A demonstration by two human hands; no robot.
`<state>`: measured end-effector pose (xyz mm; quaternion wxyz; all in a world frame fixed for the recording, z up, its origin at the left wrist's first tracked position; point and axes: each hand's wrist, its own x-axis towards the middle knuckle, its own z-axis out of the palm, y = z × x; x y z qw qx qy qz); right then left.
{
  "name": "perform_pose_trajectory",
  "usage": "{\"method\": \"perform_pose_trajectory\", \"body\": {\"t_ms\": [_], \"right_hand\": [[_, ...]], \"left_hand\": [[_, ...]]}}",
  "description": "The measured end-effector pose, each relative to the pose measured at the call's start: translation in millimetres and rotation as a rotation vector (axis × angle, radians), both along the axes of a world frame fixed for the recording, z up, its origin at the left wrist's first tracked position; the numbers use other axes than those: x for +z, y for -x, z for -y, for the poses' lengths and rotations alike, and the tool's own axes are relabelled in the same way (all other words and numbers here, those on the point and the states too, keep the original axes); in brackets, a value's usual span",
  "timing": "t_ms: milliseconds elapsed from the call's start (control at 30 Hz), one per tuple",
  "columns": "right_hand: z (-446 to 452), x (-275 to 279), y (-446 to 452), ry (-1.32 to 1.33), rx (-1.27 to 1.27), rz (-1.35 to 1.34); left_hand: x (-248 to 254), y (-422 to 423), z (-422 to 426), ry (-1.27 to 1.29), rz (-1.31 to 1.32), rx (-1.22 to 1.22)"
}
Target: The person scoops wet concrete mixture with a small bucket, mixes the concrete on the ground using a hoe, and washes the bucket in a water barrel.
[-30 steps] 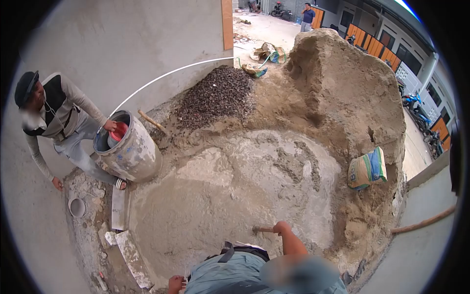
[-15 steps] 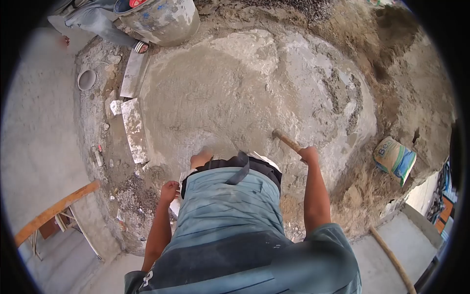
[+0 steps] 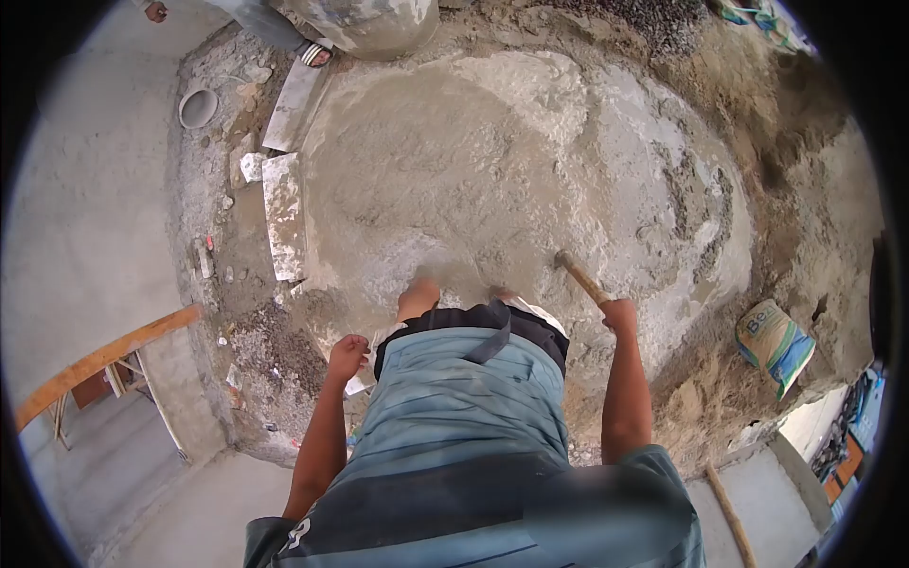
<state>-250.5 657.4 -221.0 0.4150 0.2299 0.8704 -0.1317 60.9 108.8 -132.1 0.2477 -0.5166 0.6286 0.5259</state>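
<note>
My right hand (image 3: pixel 619 314) is closed around a wooden handle (image 3: pixel 583 281). The handle slants up and left over the wet grey mortar (image 3: pixel 426 170), and whether a tool head is on it I cannot see. Beside my left hip hangs my left hand (image 3: pixel 348 357), its fingers curled in with nothing visible in them. My bare feet (image 3: pixel 418 298) stand at the near side of the mortar, partly sunk or hidden.
White-splashed blocks (image 3: pixel 284 216) edge the mortar on the left, near a round bowl or pipe end (image 3: pixel 198 108). A large bucket (image 3: pixel 379 24) stands at the top beside another person's sandalled foot (image 3: pixel 316 57). On the right lie a cement bag (image 3: pixel 775 346) and a wooden pole (image 3: pixel 729 516).
The view has shifted, so the surroundings sit further right and mostly higher. More of my feet shows. My right hand keeps its grip on the wooden handle.
</note>
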Motion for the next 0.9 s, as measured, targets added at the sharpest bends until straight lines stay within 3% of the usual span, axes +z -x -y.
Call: {"method": "perform_pose_trajectory", "body": {"t_ms": [33, 100, 167, 300, 367, 500, 667, 767, 900], "right_hand": [[-9, -19, -4, 0.024, 0.028, -0.126], [-12, -27, 0, 0.007, 0.009, -0.111], [3, 7, 12, 0.034, -0.076, -0.044], [4, 5, 12, 0.043, -0.074, -0.066], [18, 36, 6, 0.040, -0.079, -0.066], [6, -6, -18, -0.005, -0.115, -0.142], [10, -2, -24, 0.066, 0.127, 0.024], [21, 0, -26, 0.133, 0.056, 0.177], [35, 12, -19, 0.156, 0.086, 0.182]], "left_hand": [[-3, 2, -1, -0.010, -0.009, 0.008], [-7, -2, -2, -0.022, -0.041, 0.015], [0, 4, -10, -0.027, -0.050, 0.032], [-13, 1, -12, 0.032, -0.022, -0.105], [-29, -4, -4, 0.040, -0.068, -0.129], [-12, 22, -1, 0.025, -0.009, -0.083], [-11, 35, 12, 0.019, -0.047, -0.029], [-20, 30, 16, 0.000, -0.093, 0.021], [-30, 18, 11, 0.001, -0.065, 0.080]]}}
